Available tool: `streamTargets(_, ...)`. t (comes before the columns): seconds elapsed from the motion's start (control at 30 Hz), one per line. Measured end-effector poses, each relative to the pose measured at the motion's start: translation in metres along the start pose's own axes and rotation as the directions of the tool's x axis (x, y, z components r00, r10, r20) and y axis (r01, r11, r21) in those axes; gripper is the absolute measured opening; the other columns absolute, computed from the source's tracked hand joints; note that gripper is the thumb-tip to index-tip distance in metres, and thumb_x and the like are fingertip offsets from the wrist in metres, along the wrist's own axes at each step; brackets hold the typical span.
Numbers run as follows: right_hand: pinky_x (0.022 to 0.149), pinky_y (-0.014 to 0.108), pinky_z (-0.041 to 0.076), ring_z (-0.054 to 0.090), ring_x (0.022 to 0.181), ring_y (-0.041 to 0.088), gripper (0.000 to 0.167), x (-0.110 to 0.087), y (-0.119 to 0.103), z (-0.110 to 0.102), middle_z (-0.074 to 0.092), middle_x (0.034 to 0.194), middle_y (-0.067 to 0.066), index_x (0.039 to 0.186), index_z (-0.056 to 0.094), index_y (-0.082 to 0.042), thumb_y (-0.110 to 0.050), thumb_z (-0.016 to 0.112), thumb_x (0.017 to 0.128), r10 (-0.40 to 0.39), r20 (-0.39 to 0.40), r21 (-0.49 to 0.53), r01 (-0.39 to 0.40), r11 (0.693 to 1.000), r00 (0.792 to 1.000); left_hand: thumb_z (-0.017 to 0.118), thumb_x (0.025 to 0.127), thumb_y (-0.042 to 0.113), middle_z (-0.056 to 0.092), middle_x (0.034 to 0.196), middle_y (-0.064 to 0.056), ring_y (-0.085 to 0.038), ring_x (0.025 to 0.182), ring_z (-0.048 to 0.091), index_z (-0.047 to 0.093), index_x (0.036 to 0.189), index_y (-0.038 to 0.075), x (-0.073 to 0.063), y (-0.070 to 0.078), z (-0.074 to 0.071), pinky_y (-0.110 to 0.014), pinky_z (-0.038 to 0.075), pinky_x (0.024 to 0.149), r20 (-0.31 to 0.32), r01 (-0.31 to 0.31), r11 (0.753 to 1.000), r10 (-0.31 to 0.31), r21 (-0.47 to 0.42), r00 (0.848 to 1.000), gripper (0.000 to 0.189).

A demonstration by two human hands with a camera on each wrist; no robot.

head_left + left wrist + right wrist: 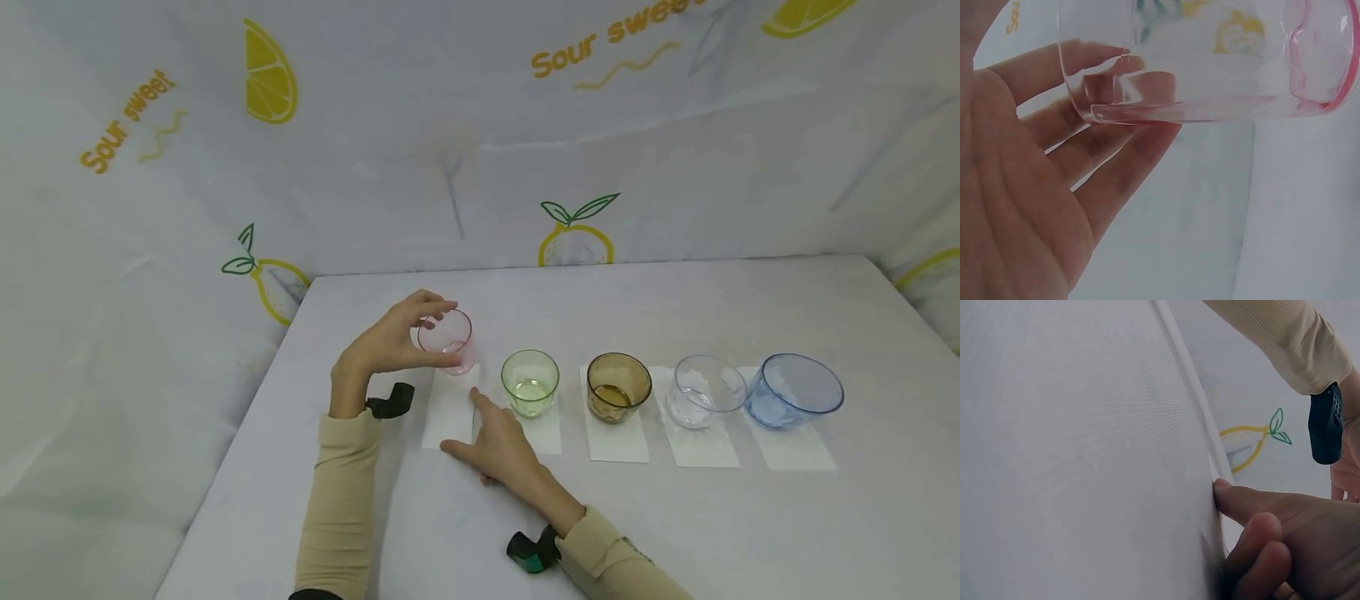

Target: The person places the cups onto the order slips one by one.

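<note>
My left hand (396,335) holds a clear pink-tinted glass (463,357) between thumb and fingers, over the far end of the leftmost white paper slip (447,417). In the left wrist view, fingertips lie against the wall of the pink glass (1229,81). Below it, my right hand (501,446) spreads its index finger and thumb along the near part of that slip, with the other fingers folded under. The right wrist view shows the thumb (1254,503) low at the white surface. Nearest to the right hand's other side stands a green glass (530,383).
Right of the green glass, a brown glass (618,387), a colourless glass (705,392) and a wider blue glass (795,392) stand in a row on paper slips. The white table (675,533) backs onto a lemon-printed cloth (420,150).
</note>
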State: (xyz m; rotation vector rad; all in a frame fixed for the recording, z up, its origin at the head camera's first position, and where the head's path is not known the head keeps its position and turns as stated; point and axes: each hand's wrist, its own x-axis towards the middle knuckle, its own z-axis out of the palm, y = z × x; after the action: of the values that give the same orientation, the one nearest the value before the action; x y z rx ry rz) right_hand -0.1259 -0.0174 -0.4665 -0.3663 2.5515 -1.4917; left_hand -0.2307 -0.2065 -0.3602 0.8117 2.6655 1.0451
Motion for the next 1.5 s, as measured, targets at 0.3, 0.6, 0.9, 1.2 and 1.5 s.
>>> streamTargets(0.3, 0.035, 0.022, 0.042, 0.043, 0.028, 0.002, 0.087, 0.000, -0.003, 0.003, 0.049, 0.050, 0.000, 0.148, 0.043, 0.008, -0.027, 0.087, 0.081, 0.044, -0.005, -0.034, -0.044, 0.998, 0.999, 0.089, 0.079, 0.029, 0.056, 0.137, -0.015, -0.038, 0.121, 0.061, 0.056, 0.145, 0.005, -0.014, 0.002, 0.003, -0.052, 0.051, 0.104, 0.061, -0.023, 0.997, 0.019, 0.070, 0.998, 0.078)
streamTargets(0.6, 0.034, 0.024, 0.042, 0.043, 0.027, 0.004, 0.095, 0.001, -0.004, -0.002, 0.048, 0.047, -0.001, 0.154, 0.036, 0.004, -0.030, 0.087, 0.081, 0.070, 0.006, -0.011, -0.070, 0.997, 0.998, 0.089, 0.079, 0.030, 0.056, 0.135, -0.014, -0.035, 0.119, 0.063, 0.057, 0.144, 0.005, -0.016, 0.003, 0.000, -0.048, 0.052, 0.104, 0.075, -0.028, 0.996, 0.022, 0.086, 0.997, 0.077)
streamTargets(0.9, 0.037, 0.023, 0.043, 0.043, 0.027, 0.002, 0.096, 0.002, -0.003, 0.000, 0.046, 0.046, -0.004, 0.155, 0.036, 0.004, -0.031, 0.087, 0.081, 0.047, 0.007, -0.024, -0.047, 0.999, 0.999, 0.090, 0.078, 0.031, 0.058, 0.134, -0.016, -0.034, 0.120, 0.062, 0.058, 0.141, 0.005, -0.016, 0.001, 0.002, -0.044, 0.054, 0.103, 0.110, -0.023, 0.996, 0.013, 0.086, 0.994, 0.075)
streamTargets(1.2, 0.032, 0.022, 0.039, 0.041, 0.026, 0.002, 0.091, 0.001, -0.003, -0.001, 0.043, 0.040, -0.007, 0.152, 0.039, 0.008, -0.028, 0.086, 0.083, 0.007, 0.025, -0.026, -0.006, 1.000, 1.000, 0.090, 0.076, 0.030, 0.057, 0.135, -0.015, -0.034, 0.120, 0.062, 0.061, 0.137, 0.007, -0.019, 0.002, 0.003, -0.045, 0.054, 0.103, 0.128, -0.005, 0.997, -0.006, 0.081, 0.992, 0.071)
streamTargets(1.5, 0.033, 0.021, 0.039, 0.043, 0.027, 0.002, 0.094, 0.001, -0.003, -0.001, 0.045, 0.041, -0.006, 0.152, 0.037, 0.011, -0.030, 0.086, 0.083, 0.016, 0.022, -0.032, -0.015, 0.999, 1.000, 0.091, 0.076, 0.027, 0.057, 0.133, -0.015, -0.036, 0.122, 0.060, 0.060, 0.134, 0.004, -0.018, 0.001, 0.005, -0.046, 0.053, 0.104, 0.163, -0.015, 0.998, 0.004, 0.061, 0.987, 0.070)
